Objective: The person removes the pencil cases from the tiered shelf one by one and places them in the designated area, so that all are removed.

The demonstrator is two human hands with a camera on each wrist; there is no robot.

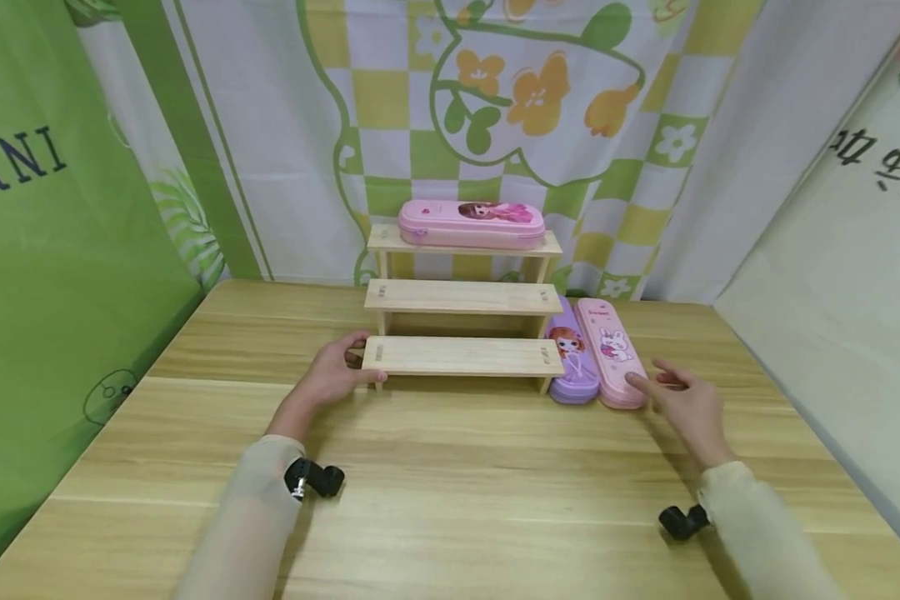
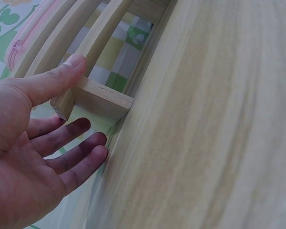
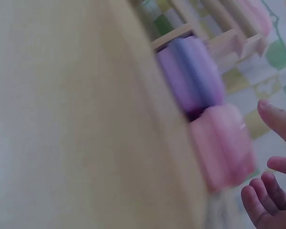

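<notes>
A three-step wooden stand (image 1: 461, 357) sits on the table, with a pink pencil case (image 1: 435, 221) lying across its top step. My left hand (image 1: 330, 375) holds the left end of the lowest step, thumb at the front edge and forefinger behind; the other fingers (image 2: 86, 167) spread loosely beside the end. To the right of the stand lie a purple pencil case (image 1: 576, 379) with a doll picture and a pink pencil case (image 1: 607, 321) with a rabbit picture, side by side. Over the near end of the rabbit case hovers my right hand (image 1: 693, 412), fingers relaxed and holding nothing.
Behind the table (image 1: 457, 500) hangs a checked, flowered curtain (image 1: 382, 100). A green cloth (image 1: 52, 275) borders the left side and a white cloth (image 1: 832, 250) the right. Black wrist cameras (image 1: 318, 481) are strapped to both sleeves.
</notes>
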